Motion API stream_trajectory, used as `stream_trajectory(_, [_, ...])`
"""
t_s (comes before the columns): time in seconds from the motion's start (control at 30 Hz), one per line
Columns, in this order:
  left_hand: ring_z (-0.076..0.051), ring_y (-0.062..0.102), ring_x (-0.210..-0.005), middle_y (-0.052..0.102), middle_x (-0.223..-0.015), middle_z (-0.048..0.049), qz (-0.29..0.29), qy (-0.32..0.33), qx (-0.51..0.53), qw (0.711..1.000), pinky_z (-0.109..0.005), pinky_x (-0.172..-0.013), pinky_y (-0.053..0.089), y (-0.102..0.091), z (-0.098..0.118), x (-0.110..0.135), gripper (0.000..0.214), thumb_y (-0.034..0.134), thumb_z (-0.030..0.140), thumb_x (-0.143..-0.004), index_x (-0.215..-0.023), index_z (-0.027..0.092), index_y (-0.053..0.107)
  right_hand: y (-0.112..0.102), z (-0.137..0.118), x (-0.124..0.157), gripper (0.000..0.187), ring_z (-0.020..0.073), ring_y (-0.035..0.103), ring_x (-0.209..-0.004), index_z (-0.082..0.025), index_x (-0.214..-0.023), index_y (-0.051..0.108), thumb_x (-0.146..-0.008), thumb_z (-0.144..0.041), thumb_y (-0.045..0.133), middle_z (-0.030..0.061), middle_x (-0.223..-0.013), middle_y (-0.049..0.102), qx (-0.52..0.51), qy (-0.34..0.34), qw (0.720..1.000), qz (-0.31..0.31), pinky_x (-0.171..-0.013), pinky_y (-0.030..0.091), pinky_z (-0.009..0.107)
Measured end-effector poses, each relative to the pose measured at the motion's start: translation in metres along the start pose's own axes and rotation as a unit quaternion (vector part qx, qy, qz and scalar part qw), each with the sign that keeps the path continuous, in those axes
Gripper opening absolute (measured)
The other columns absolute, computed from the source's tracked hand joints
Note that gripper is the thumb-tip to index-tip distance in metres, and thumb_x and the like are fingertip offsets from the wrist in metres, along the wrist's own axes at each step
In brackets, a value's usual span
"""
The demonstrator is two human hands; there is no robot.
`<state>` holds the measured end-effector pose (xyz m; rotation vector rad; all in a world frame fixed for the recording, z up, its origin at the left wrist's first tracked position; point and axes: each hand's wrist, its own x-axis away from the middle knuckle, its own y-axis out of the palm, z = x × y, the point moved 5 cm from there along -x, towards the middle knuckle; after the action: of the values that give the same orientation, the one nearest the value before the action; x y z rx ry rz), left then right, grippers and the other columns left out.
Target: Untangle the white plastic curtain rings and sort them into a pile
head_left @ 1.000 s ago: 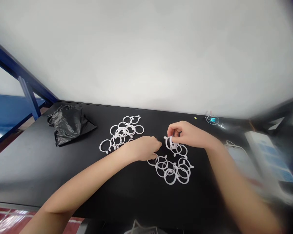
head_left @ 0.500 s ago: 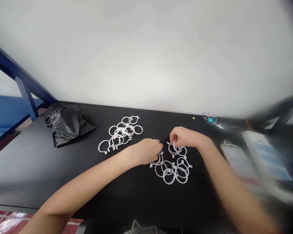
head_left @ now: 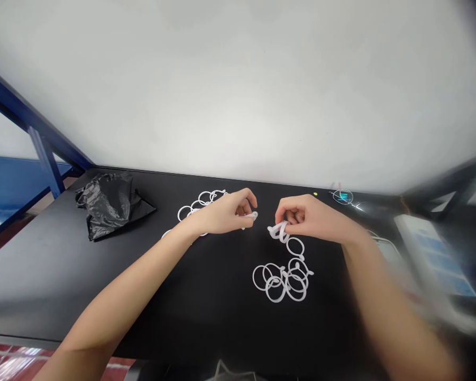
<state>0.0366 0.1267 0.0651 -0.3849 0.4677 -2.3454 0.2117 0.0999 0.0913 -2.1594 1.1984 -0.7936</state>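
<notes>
White plastic curtain rings with small eyelets lie on a black table (head_left: 206, 296). My left hand (head_left: 228, 211) is closed on a white ring (head_left: 253, 215), most of it hidden by the fingers. Behind that hand, a group of rings (head_left: 184, 213) is partly covered. To the right, my right hand (head_left: 301, 216) pinches a white ring (head_left: 278, 231), seen edge-on with perhaps another beside it. Just below the right hand lies a single ring (head_left: 295, 246). Nearer me is a loose cluster of several overlapping rings (head_left: 275, 289).
A crumpled black plastic bag (head_left: 109, 203) lies at the left, near a blue metal frame (head_left: 43, 159). On the right are a phone (head_left: 386, 248) and a blurred white-and-blue box (head_left: 432, 254). A small clear item with blue marks (head_left: 343, 196) sits by the white wall (head_left: 238, 95).
Both hands have risen from the near cluster, with rings in their fingers. My left hand has moved up and slightly left, over the far group. The right hand has tilted its ring up.
</notes>
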Motion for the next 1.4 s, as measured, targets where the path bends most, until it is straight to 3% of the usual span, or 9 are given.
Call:
stream_trajectory(0.13, [-0.016,0.064,-0.083,0.064,-0.084,-0.0020,0.019,-0.019,0.259,0.965,-0.018,-0.050,0.045,-0.002,-0.005,-0.007,0.028,0.063,0.029,-0.084,-0.107,0.021,0.051,-0.003,-0.022,0.006,0.004,0.0085,0.048,-0.057,-0.020,-0.075,0.068,-0.076,-0.018,0.065,-0.0002,-0.078,0.063,-0.053,-0.085,0.992,0.082,-0.050,0.036,0.023])
stream_trajectory(0.2, [-0.016,0.065,-0.083,0.065,-0.083,-0.0033,0.032,-0.019,0.329,0.944,-0.018,-0.051,0.047,-0.001,-0.003,-0.008,0.025,0.062,0.029,-0.085,-0.106,0.020,0.053,-0.005,-0.027,0.008,0.005,0.0085,0.050,-0.058,-0.020,-0.077,0.069,-0.079,-0.019,0.065,0.0015,-0.085,0.066,-0.060,-0.123,0.981,0.135,-0.050,0.038,0.023])
stream_trajectory(0.33, [-0.016,0.066,-0.081,0.066,-0.085,-0.0052,0.004,-0.012,0.405,0.914,-0.019,-0.053,0.051,0.005,0.007,-0.005,0.018,0.060,0.028,-0.088,-0.103,0.018,0.055,-0.008,-0.031,0.011,0.007,0.0107,0.058,-0.063,-0.022,-0.081,0.071,-0.081,-0.018,0.066,0.0028,-0.088,0.068,-0.041,-0.174,0.964,0.197,-0.050,0.042,0.024])
stream_trajectory(0.6, [-0.016,0.065,-0.086,0.066,-0.088,-0.0040,-0.017,0.016,0.417,0.909,-0.021,-0.057,0.057,0.008,0.017,0.001,0.014,0.059,0.029,-0.091,-0.102,0.020,0.058,-0.012,-0.039,0.017,0.018,0.0128,0.065,-0.073,-0.022,-0.084,0.071,-0.080,-0.006,0.065,0.0026,-0.088,0.070,-0.026,-0.246,0.930,0.273,-0.053,0.050,0.023])
stream_trajectory(0.83, [-0.017,0.066,-0.084,0.066,-0.088,-0.0068,-0.007,0.005,0.419,0.908,-0.021,-0.052,0.058,0.010,0.019,0.001,0.018,0.060,0.030,-0.091,-0.103,0.018,0.057,-0.010,-0.040,0.019,0.015,0.0154,0.068,-0.080,-0.024,-0.087,0.071,-0.083,-0.010,0.067,0.0032,-0.092,0.071,-0.045,-0.263,0.912,0.312,-0.061,0.059,0.027])
stream_trajectory(1.03, [-0.019,0.067,-0.092,0.068,-0.091,-0.0079,-0.001,0.007,0.447,0.894,-0.022,-0.057,0.059,0.011,0.020,0.001,0.019,0.063,0.030,-0.090,-0.103,0.018,0.056,-0.012,-0.039,0.021,0.017,0.0149,0.069,-0.078,-0.024,-0.089,0.071,-0.084,-0.008,0.066,0.0023,-0.091,0.072,-0.064,-0.264,0.916,0.296,-0.063,0.060,0.028])
stream_trajectory(1.17, [-0.016,0.065,-0.089,0.067,-0.092,-0.0049,0.019,0.024,0.427,0.904,-0.022,-0.062,0.059,0.009,0.021,0.003,0.020,0.066,0.034,-0.089,-0.100,0.018,0.059,-0.013,-0.036,0.020,0.017,0.0162,0.069,-0.079,-0.024,-0.091,0.071,-0.086,-0.008,0.065,0.0030,-0.091,0.071,-0.111,-0.265,0.916,0.280,-0.062,0.059,0.029])
stream_trajectory(1.4, [-0.016,0.067,-0.084,0.070,-0.086,-0.0046,0.013,0.069,0.372,0.925,-0.023,-0.062,0.058,0.009,0.024,0.004,0.032,0.071,0.030,-0.085,-0.113,0.018,0.060,-0.009,-0.034,0.017,0.015,0.0169,0.068,-0.080,-0.024,-0.091,0.072,-0.081,-0.012,0.072,0.0029,-0.091,0.070,-0.154,-0.249,0.918,0.266,-0.064,0.060,0.031])
